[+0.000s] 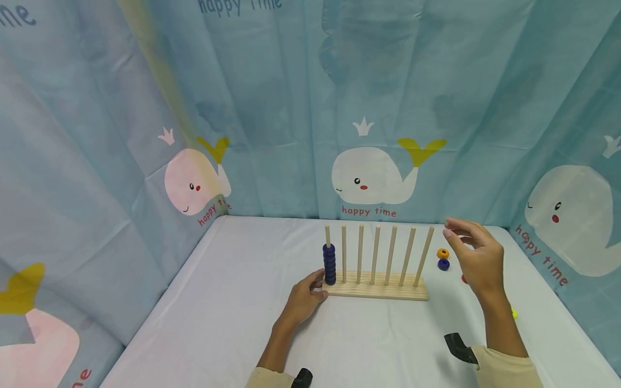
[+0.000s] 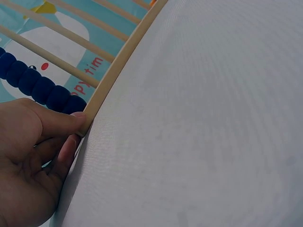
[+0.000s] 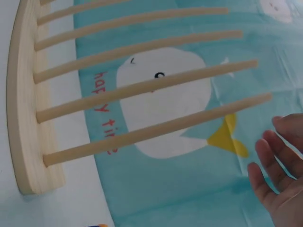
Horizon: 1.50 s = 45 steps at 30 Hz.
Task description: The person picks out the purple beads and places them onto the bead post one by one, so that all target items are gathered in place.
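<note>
A wooden peg stand (image 1: 378,291) with several upright pegs stands on the white table. Dark blue beads (image 1: 329,265) are stacked on its leftmost peg; the other pegs are bare. At the stand's left end, my left hand (image 1: 302,302) pinches the base between thumb and fingers, which the left wrist view shows close up beside the blue beads (image 2: 45,90). My right hand (image 1: 477,261) is raised just right of the rightmost peg's tip. In the right wrist view, its loosely bent fingers (image 3: 272,158) are apart from the pegs, and nothing shows in them.
To the right of the stand lie an orange bead (image 1: 442,253) and a loose blue bead (image 1: 443,264). A red bead (image 1: 464,278) and a yellow piece (image 1: 515,313) are partly hidden by my right hand and arm. Blue whale-print curtains (image 1: 281,178) surround the table.
</note>
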Available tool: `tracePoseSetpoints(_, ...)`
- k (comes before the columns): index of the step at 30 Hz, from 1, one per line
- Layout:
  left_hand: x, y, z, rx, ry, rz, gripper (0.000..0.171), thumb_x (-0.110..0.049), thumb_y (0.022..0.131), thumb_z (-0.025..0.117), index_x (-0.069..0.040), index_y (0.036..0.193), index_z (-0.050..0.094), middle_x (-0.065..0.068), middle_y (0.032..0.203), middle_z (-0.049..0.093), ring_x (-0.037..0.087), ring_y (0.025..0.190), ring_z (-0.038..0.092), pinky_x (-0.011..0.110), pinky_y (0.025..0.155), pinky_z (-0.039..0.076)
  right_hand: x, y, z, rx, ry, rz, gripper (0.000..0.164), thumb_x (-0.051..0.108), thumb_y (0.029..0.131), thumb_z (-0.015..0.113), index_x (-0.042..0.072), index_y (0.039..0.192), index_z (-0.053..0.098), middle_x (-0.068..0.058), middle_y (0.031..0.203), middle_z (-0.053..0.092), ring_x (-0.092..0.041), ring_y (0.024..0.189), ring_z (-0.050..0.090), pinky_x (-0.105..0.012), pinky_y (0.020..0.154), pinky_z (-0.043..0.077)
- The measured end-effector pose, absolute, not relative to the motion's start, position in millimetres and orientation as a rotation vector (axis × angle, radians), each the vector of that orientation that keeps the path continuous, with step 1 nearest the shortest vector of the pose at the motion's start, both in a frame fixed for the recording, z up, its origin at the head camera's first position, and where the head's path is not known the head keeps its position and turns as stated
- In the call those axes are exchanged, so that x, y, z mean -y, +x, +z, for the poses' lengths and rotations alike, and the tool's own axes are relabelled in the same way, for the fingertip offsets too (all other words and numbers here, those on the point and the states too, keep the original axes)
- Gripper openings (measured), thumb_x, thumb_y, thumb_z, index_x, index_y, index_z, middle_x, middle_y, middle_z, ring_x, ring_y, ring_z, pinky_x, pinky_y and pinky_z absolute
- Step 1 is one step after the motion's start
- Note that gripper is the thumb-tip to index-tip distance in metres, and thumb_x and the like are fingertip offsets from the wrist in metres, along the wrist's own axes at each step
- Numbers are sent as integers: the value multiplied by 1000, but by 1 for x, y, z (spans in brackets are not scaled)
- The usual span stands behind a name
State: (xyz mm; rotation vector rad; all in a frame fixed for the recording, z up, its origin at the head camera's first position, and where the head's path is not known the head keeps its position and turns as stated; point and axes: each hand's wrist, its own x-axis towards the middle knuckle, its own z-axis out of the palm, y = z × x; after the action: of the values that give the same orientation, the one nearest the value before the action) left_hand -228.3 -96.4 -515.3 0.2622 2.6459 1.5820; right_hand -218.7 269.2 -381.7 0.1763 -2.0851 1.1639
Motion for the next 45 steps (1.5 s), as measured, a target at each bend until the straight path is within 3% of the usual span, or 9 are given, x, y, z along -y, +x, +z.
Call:
tracePoseSetpoints(9,97,-230,-515,-2645,262,1590,58,-15,91,67,-18,145,47,6,122,63,15,101,62,36,87,49,-277,-226,-395,2207,109,1139,33,27,95,63,11,124,67,-2,113,66,-7,100,56,-13,88,42)
tracePoseSetpoints(16,98,-230,-516,-2642,263,1584,58,-16,91,68,-18,145,47,7,124,62,16,102,62,37,87,50,-287,-234,-411,2309,27,1127,40,36,96,61,11,126,64,-3,115,67,-12,101,58,-5,84,39)
tracePoseSetpoints(23,98,-228,-516,-2645,270,1584,59,-15,90,69,-19,145,47,8,122,63,16,101,62,38,87,49,-296,-240,-429,2392,-10,1163,46,41,96,59,12,131,61,-8,120,66,-29,107,62,-15,83,47)
tracePoseSetpoints(30,98,-227,-515,-2650,284,1579,58,-15,91,68,-18,145,47,7,121,64,16,100,62,37,86,49,-305,-248,-446,2455,21,1165,50,38,93,65,9,133,59,-10,120,65,-18,105,60,-7,77,42)
tracePoseSetpoints(34,98,-228,-515,-2651,280,1575,58,-16,91,68,-18,145,48,7,122,63,15,100,61,37,86,49,-309,-249,-452,2495,28,1189,54,39,92,66,7,135,56,-13,123,63,-27,109,60,-9,74,43)
tracePoseSetpoints(38,97,-228,-514,-2646,274,1578,57,-16,91,68,-18,145,47,7,123,63,16,101,61,38,86,48,-312,-251,-456,2532,14,1225,58,41,93,65,5,137,54,-20,126,61,-40,113,58,-32,84,53)
tracePoseSetpoints(41,97,-228,-514,-2648,267,1577,58,-16,91,68,-19,145,47,7,123,63,16,101,61,38,86,48,-314,-252,-460,2568,2,1246,63,46,93,62,4,139,51,-23,129,58,-44,117,54,-55,88,47)
tracePoseSetpoints(45,97,-228,-514,-2653,264,1572,58,-16,91,68,-20,145,48,6,124,63,15,101,61,36,87,48,-315,-253,-465,2619,-12,1246,67,48,93,61,2,141,48,-26,132,54,-47,120,51,-60,90,44)
